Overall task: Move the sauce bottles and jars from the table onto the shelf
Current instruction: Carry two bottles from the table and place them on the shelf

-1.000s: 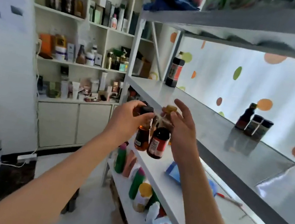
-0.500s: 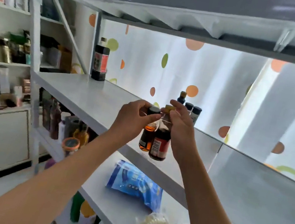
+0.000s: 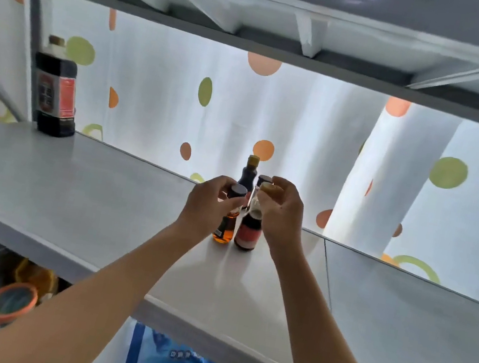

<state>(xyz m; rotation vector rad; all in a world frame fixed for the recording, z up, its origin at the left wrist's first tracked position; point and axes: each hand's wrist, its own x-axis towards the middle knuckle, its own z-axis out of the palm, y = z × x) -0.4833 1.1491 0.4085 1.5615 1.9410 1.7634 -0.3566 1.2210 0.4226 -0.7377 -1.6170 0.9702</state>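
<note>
My left hand (image 3: 207, 204) grips the black cap of a small amber sauce bottle (image 3: 225, 230). My right hand (image 3: 282, 214) pinches the yellow cap of a dark bottle with a red label (image 3: 248, 232). Both bottles stand side by side at the surface of the grey shelf (image 3: 68, 202); whether they touch it I cannot tell. Just behind them stands a dark bottle with a yellow cap (image 3: 248, 174) and a dark-capped jar (image 3: 263, 180), partly hidden by my fingers. A large dark soy sauce bottle (image 3: 56, 89) stands at the shelf's far left.
The shelf above (image 3: 290, 30) hangs low over this level. A dotted white curtain (image 3: 165, 104) backs the shelf. On the level below lie a blue packet (image 3: 165, 357) and an orange-lidded jar (image 3: 12, 303). Bare shelf surface extends left and right of the bottles.
The view has swung right and closer to the shelf. Both hands have carried the two bottles forward over the shelf edge and lowered them onto its surface near the bottles at the back.
</note>
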